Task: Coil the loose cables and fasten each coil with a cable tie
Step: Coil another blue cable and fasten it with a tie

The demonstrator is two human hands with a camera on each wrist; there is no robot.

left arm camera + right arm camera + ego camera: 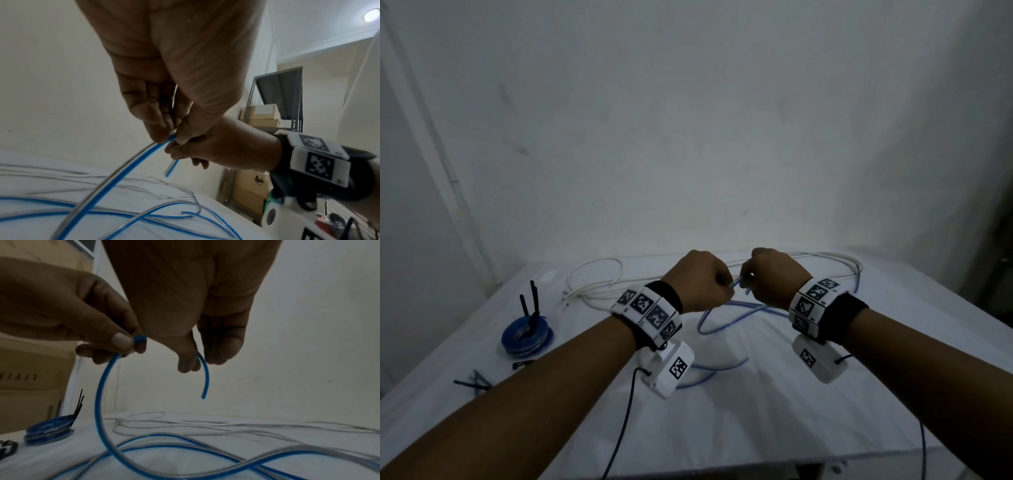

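A loose blue cable (722, 318) sprawls over the white table (756, 428), and one stretch is lifted between my hands. My left hand (726, 287) pinches the blue cable (127, 168) between thumb and fingertips. My right hand (748, 279) pinches the same cable just beside it, near its cut end (205, 382), which hangs free below the fingers. In the right wrist view the cable (98, 402) curves down from my left hand (127, 344) to the table. A white cable (592, 284) lies loose at the back. A finished blue coil (527, 334) with black ties sticking up sits at the left.
Several loose black cable ties (474, 380) lie near the table's left front edge. A white wall rises right behind the table. A metal shelf with cardboard boxes (265, 116) stands off to the right. Black wrist-camera leads (623, 421) trail over the front of the table.
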